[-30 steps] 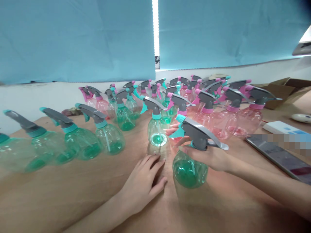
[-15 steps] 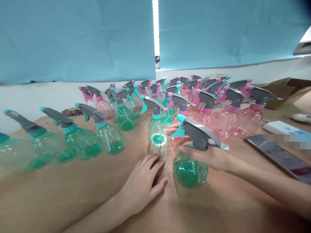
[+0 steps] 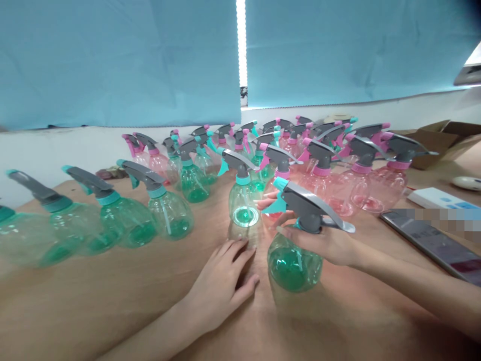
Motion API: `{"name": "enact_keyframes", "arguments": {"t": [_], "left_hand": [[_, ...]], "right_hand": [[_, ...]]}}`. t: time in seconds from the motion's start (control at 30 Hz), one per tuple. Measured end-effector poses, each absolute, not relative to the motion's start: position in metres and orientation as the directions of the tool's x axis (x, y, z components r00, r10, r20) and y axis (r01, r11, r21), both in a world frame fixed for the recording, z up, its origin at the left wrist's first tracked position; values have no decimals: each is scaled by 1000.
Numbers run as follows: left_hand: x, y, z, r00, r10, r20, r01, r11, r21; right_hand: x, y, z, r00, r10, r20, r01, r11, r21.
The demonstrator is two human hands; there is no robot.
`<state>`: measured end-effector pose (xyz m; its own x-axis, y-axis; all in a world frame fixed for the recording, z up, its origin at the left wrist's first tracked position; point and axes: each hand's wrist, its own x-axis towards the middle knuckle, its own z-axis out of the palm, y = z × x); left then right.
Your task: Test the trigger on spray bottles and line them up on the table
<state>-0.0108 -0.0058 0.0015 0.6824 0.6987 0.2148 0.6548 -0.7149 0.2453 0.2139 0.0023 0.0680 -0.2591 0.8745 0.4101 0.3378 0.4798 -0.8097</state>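
Note:
My right hand (image 3: 319, 240) is closed around the neck of a green spray bottle (image 3: 295, 271) with a grey trigger head and turquoise nozzle. The bottle is upright at the front of the table, its nozzle pointing left; part of my fingers is hidden behind it. My left hand (image 3: 225, 276) lies palm down on the wooden tabletop, fingers spread, holding nothing. Just beyond its fingertips stands another green spray bottle (image 3: 237, 203). Behind my right hand is a pink spray bottle (image 3: 321, 186).
Several green spray bottles (image 3: 171, 215) line the left side. More green and pink ones crowd the back. On the right lie a phone (image 3: 428, 243), a white box-like device (image 3: 436, 198) and a white mouse (image 3: 466, 183), with a cardboard box (image 3: 432, 145) behind. Blue curtains (image 3: 120, 60) hang beyond.

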Motion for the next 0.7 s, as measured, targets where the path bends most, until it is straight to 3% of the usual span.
{"name": "enact_keyframes", "arguments": {"t": [0.37,0.7], "left_hand": [[-11,-5,1,686,698,206,656,-715,241],[-11,-6,1,690,698,190,660,-715,231]], "right_hand": [[215,2,69,-244,878,411,356,475,-805],[219,1,68,-276,905,325,426,418,-802]]}}
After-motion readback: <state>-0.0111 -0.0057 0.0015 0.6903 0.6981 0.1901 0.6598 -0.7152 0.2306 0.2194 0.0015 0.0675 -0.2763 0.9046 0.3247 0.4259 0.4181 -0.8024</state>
